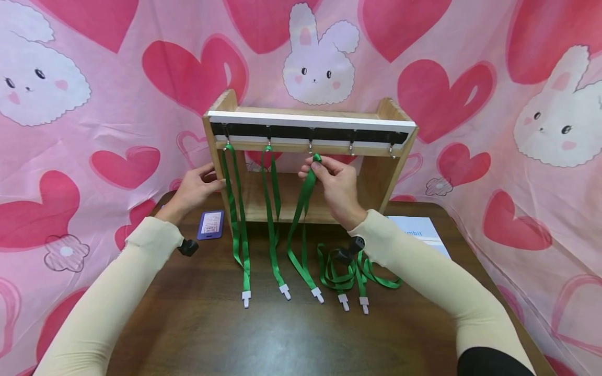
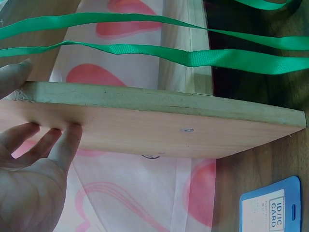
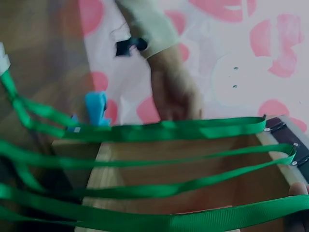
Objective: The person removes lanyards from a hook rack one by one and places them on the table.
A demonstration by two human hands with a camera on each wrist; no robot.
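My right hand (image 1: 339, 189) pinches the top loop of a green lanyard (image 1: 305, 196) just under the middle hook (image 1: 311, 142). Its two straps hang down to a white clip on the table. Two other green lanyards hang from the left hooks of the wooden rack (image 1: 390, 156), their clips reaching the tabletop. Around the rack's left side panel (image 2: 193, 130), my left hand (image 1: 194, 187) has its thumb by the front edge and its fingers against the outer face. In the right wrist view, the held strap (image 3: 217, 220) runs along the bottom, and most of the right hand is out of frame.
More green lanyards (image 1: 336, 282) lie looped on the brown table (image 1: 282, 344), partly under my right forearm. A blue ID card holder (image 1: 210, 225) lies left of the rack. A light-blue printed sheet (image 1: 418, 232) lies to the right. Behind hangs a pink cloth with hearts.
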